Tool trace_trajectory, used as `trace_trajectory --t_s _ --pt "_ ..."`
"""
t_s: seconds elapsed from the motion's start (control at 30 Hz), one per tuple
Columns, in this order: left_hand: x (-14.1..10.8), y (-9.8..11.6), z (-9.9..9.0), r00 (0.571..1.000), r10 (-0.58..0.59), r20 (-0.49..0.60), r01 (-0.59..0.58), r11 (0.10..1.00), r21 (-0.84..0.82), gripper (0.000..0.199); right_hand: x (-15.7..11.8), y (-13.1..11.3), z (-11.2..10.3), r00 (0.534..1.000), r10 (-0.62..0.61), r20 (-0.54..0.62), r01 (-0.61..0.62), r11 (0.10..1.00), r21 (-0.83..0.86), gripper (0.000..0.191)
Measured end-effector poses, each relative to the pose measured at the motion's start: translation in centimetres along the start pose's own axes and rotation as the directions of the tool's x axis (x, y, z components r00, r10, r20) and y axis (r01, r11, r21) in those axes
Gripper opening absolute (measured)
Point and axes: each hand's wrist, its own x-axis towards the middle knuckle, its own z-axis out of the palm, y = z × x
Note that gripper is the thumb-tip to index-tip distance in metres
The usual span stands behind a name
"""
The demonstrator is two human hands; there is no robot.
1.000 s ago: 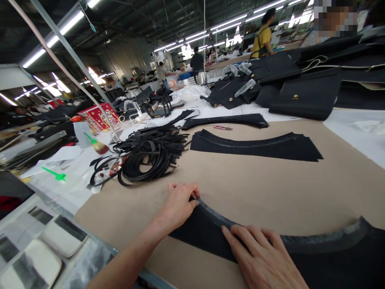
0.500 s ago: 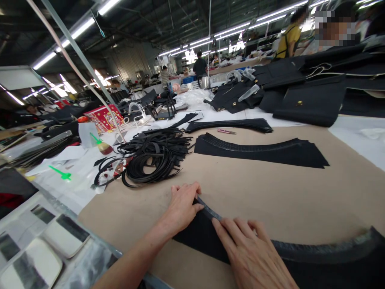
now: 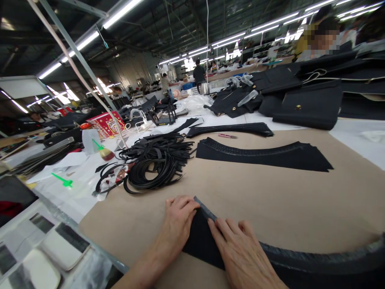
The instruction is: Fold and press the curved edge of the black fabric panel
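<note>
Ahead, roomy tabletop point(image 3: 276, 204) beyond panel edge point(image 3: 300, 256).

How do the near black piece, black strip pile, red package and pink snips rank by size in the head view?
1. Near black piece
2. Black strip pile
3. Red package
4. Pink snips
Nearness enlarges the first.

A black curved panel point(image 3: 315, 265) – lying on the tan surface point(image 3: 285, 200) – its concave edge banded grey (slightly shiny).
</note>
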Motion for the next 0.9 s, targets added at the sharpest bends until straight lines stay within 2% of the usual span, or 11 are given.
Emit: trace_trajectory --t_s 0.1,0.23,0.43,0.57,0.63,0.73,0.9 --pt "-1.0 -1.1 0.0 0.993 0.108 0.049 -0.11 0.994 0.027 0.033 -0.1 0.0 0.1 1.0 0.005 -0.012 -0.005 1.0 -0.003 0.053" --pt "-1.3 -1.8 0.0 0.982 0.159 0.103 -0.165 0.985 0.057 0.04 -0.1 0.1 0.0 1.0 0.014 0.0 -0.014 1.0 0.015 0.053" --pt "-0.5 -1.6 -0.1 0.984 0.15 0.098 -0.158 0.985 0.071 0.036 0.7 0.1 -0.2 0.997 0.052 0.054 -0.055 0.997 0.053 0.045" --pt "1.0 -1.4 -1.0 0.994 0.061 0.095 -0.061 0.998 0.0 0.026 1.8 0.0 -0.7 0.985 0.159 0.071 -0.169 0.974 0.151 0.027" --pt "1.9 -1.5 -1.5 0.993 0.051 0.103 -0.048 0.998 -0.032 0.025 2.4 -0.1 -1.0 0.968 0.218 0.124 -0.24 0.947 0.214 0.021" --pt "3.3 -2.0 -2.0 0.974 0.124 0.191 -0.118 0.992 -0.043 0.037 3.6 -0.3 -1.5 0.932 0.294 0.212 -0.337 0.917 0.212 0.024" --pt "5.5 -2.6 -2.6 0.891 0.175 0.418 -0.196 0.981 0.008 0.04 5.6 -0.7 -1.6 0.858 0.404 0.316 -0.469 0.868 0.162 0.024"
